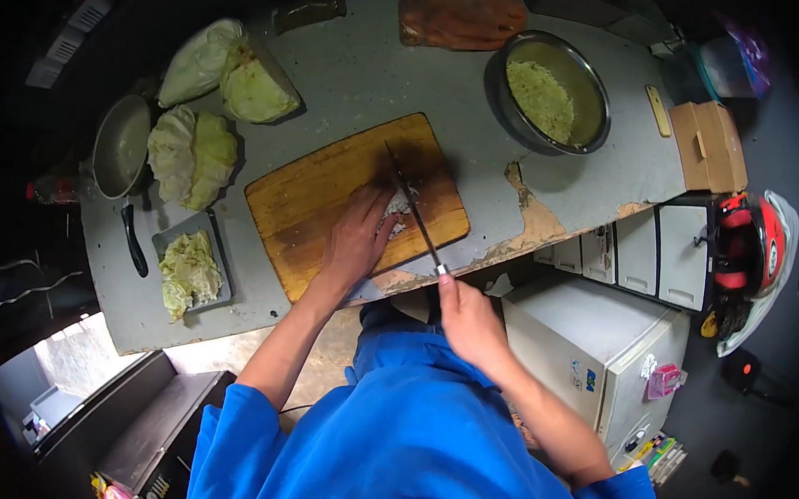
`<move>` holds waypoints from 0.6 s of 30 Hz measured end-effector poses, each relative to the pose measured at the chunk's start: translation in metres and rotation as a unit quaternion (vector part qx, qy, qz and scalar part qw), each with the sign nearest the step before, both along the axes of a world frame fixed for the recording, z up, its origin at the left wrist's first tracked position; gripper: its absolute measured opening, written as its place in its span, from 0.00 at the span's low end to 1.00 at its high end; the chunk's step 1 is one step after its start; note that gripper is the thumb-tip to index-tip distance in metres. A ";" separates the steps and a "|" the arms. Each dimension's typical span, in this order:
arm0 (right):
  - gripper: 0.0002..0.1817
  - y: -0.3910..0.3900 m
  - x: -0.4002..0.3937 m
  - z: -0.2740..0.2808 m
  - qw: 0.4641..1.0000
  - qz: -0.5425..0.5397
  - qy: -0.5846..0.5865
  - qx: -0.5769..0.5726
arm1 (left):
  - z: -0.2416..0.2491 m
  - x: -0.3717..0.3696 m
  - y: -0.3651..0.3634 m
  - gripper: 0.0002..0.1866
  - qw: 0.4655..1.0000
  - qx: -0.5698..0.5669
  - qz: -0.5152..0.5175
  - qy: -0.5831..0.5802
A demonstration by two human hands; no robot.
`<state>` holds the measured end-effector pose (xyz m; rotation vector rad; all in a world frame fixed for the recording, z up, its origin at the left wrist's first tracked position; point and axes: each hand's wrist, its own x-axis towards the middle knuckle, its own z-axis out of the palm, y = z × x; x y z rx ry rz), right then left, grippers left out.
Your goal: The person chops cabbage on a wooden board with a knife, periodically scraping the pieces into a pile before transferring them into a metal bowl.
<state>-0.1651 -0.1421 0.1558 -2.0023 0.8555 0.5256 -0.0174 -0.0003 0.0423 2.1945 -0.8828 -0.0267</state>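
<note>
A wooden cutting board (307,195) lies at an angle on the counter in front of me. On it is a small pile of finely chopped white cabbage (396,215). My left hand (361,229) rests on the board, its fingers and thumb pressed around the pile's left side. My right hand (472,318) is wrapped around the handle of a long knife (417,210). The dark blade slants across the board just right of the pile, its tip pointing away from me. How deep the edge sits in the cabbage cannot be made out.
A steel bowl (596,115) of shredded cabbage stands at back right. Cabbage pieces (259,88), a cabbage half (192,157), a frying pan (122,149) and a grey tray (221,281) with leaves are at left. The counter's front edge (532,216) is chipped; a white cabinet (585,322) stands below.
</note>
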 end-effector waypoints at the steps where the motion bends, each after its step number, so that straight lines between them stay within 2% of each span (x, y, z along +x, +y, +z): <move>1: 0.28 0.011 -0.004 -0.013 1.000 -0.008 -0.019 -0.010 | -0.001 0.000 0.000 0.22 1.000 0.000 0.005 0.006; 3: 0.26 0.024 -0.018 -0.057 0.995 -0.033 -0.087 -0.044 | -0.003 0.000 0.000 0.22 1.000 -0.013 0.002 0.013; 5: 0.26 0.027 -0.022 -0.074 0.991 -0.046 -0.125 -0.029 | -0.007 -0.001 0.001 0.22 1.000 -0.008 0.002 0.009; 8: 0.27 0.011 -0.018 -0.050 0.995 -0.015 -0.097 -0.023 | 0.000 0.000 0.002 0.22 1.000 -0.006 -0.004 0.008; 10: 0.32 -0.010 -0.007 -0.021 1.000 0.009 -0.024 0.000 | 0.004 0.000 0.000 0.21 1.000 -0.009 -0.011 0.018; 12: 0.34 -0.021 -0.002 -0.002 1.000 0.023 -0.009 -0.007 | 0.007 0.000 -0.001 0.20 0.999 -0.020 -0.002 -0.025; 17: 0.33 -0.009 -0.001 0.000 1.000 0.008 -0.014 -0.015 | 0.000 0.001 -0.003 0.19 0.999 -0.028 0.009 -0.041; 18: 0.32 -0.004 0.001 0.000 0.999 -0.004 0.032 0.023 | -0.001 0.001 -0.004 0.19 0.998 -0.029 0.011 -0.058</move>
